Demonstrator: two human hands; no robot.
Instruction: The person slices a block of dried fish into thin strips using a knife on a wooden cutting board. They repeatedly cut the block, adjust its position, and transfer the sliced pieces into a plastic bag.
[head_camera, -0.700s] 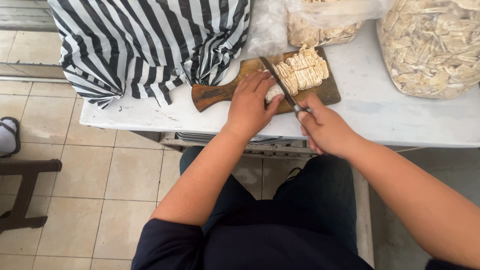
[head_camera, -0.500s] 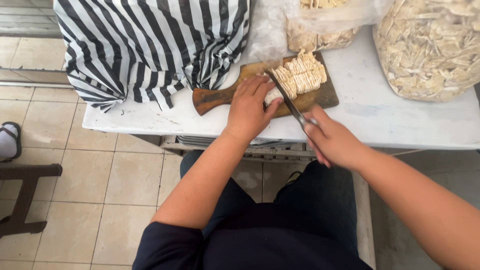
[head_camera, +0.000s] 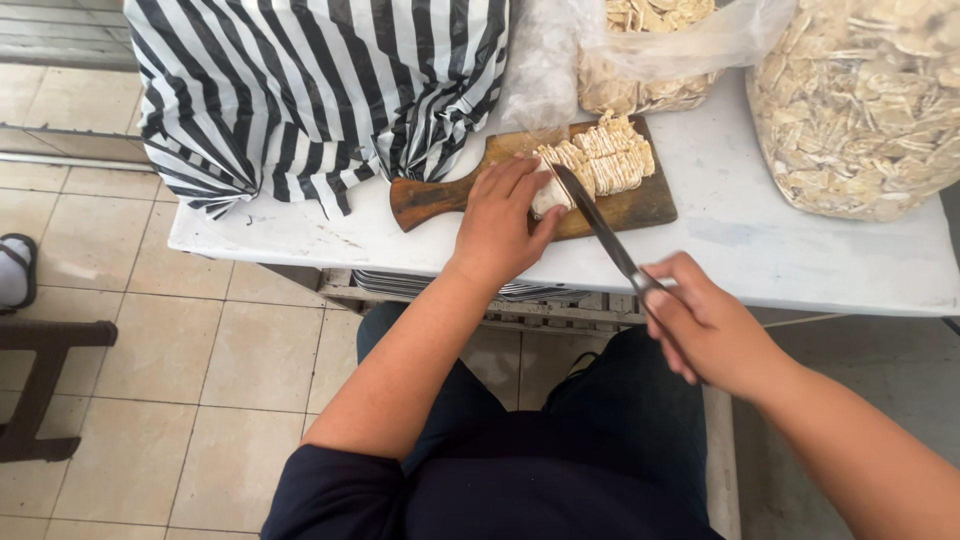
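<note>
On a white table (head_camera: 300, 235) lies a brown wooden cutting board (head_camera: 640, 205) with a handle pointing left. A pale block of food (head_camera: 548, 196) sits on it, with a row of cut slices (head_camera: 605, 160) behind. My left hand (head_camera: 500, 220) presses down on the near end of the block, fingers flat. My right hand (head_camera: 705, 325) grips the handle of a long knife (head_camera: 600, 225), off the table's front edge. The blade slants up to the left, its tip at the block beside my left fingers.
A black-and-white striped cloth (head_camera: 320, 90) covers something at the table's left. Two clear plastic bags of pale cut pieces stand at the back (head_camera: 650, 50) and right (head_camera: 860, 120). A dark wooden stool (head_camera: 40, 390) and a person's sandalled foot (head_camera: 15, 270) are on the tiled floor, left.
My right hand has drawn the knife back toward me and to the right. My left hand stays on the block.
</note>
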